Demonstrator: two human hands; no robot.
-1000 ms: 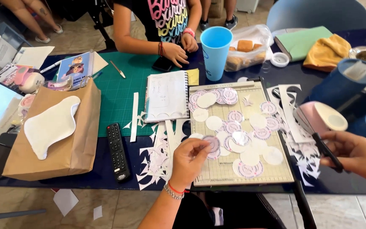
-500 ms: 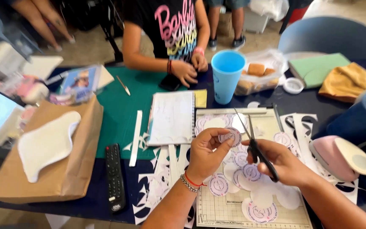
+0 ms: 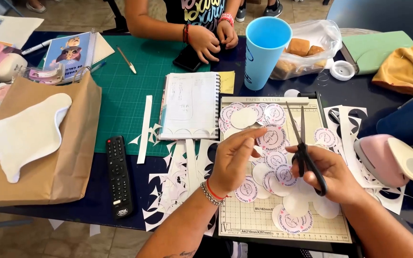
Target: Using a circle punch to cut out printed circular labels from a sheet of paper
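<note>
Both hands have dropped lower over the paper cutter (image 3: 268, 215) since half a second ago: the left hand (image 3: 233, 160) pinches a round sticker (image 3: 269, 138) (printed side up), the right hand (image 3: 333, 174) grips black scissors (image 3: 302, 138), blades up and slightly parted. Stickers and white offcuts (image 3: 178, 184) crowd the dark blue table (image 3: 96, 203), leaving bare room only near its front edge beside the remote (image 3: 118, 174).

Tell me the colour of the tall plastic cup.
The cup is light blue, seen in the head view.
</note>
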